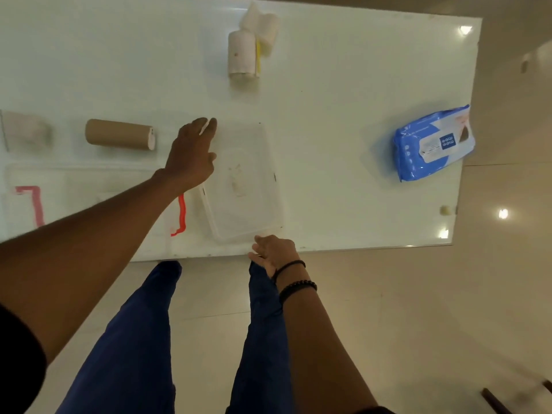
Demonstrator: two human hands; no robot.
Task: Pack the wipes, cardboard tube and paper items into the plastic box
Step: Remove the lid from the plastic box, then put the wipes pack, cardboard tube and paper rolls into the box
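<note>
Lid (89,186) beside plastic box (242,180)

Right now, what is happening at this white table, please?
A person stands at the white table, packing items into a clear plastic box, which looks empty. The left hand reaches out flat above the box's far left corner, open, holding nothing. The right hand rests at the table's near edge beside the box. The brown cardboard tube, blue wipes pack and white paper rolls are not yet packed.

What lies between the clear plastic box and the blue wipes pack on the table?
Nothing: in the head view, only bare white table separates the plastic box from the wipes pack.
</note>
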